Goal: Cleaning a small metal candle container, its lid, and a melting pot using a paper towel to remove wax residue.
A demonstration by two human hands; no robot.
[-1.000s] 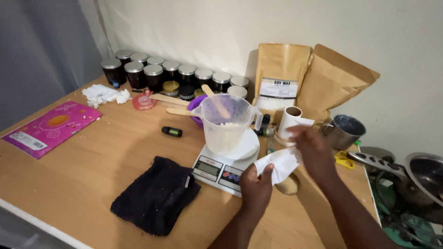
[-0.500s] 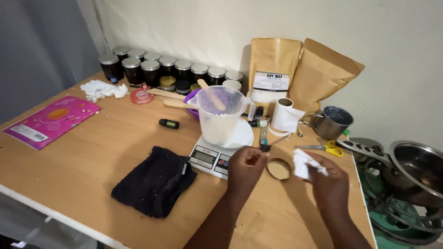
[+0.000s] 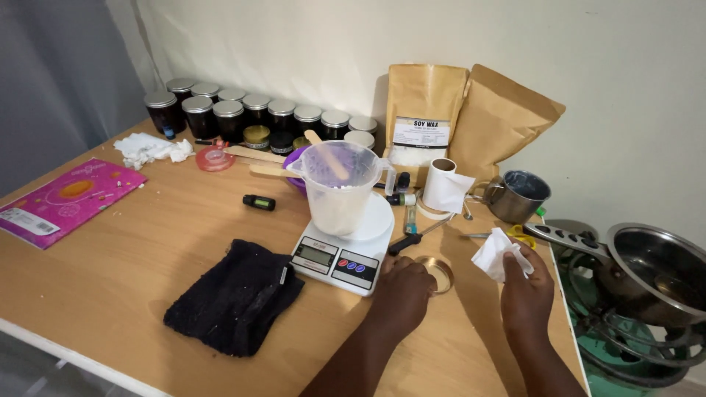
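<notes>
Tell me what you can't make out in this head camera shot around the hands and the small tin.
- Small round tin: its near side is covered by the left hand, so the grip on it cannot be judged.
- Crumpled white tissue: its lower part is hidden in the right hand.
- Pan: cut off by the right edge.
- Scale: display too small to make out.

One view only: my head camera, worn high, angled down and forward across the desk (image 3: 110, 294) toward the back wall (image 3: 294, 51). Near range; both hands enter from the bottom edge. No second view to overlap.
</notes>
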